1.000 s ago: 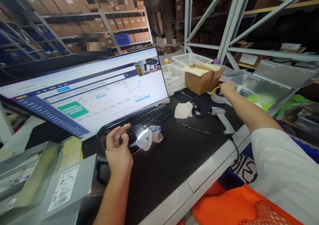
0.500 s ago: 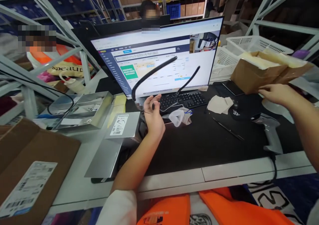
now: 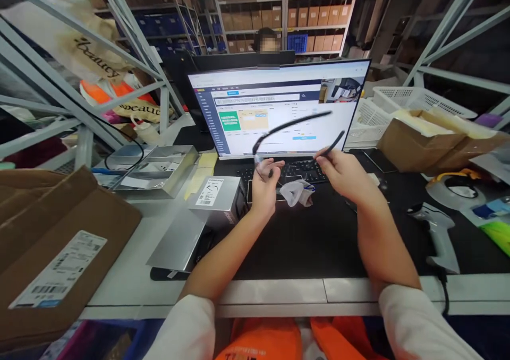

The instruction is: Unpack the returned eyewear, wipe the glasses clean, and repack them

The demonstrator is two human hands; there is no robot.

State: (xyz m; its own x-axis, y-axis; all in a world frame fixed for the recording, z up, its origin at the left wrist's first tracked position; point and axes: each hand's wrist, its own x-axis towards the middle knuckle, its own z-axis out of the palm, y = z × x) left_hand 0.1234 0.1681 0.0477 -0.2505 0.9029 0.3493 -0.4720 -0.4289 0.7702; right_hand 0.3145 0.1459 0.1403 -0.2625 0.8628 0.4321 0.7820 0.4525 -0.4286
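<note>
Two-handed support is starting: left hand (image 3: 264, 186) is gripping the glasses (image 3: 295, 121), right hand (image 3: 343, 173) is newly pinching them.

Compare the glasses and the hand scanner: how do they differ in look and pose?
The glasses are held up, left hand at one side, right hand at the other; the scanner lies on the black mat, untouched.
The glasses have slender, black side arms; the scanner has a thicker, grey handle.
The glasses show no cord; the scanner trails a cable.
</note>
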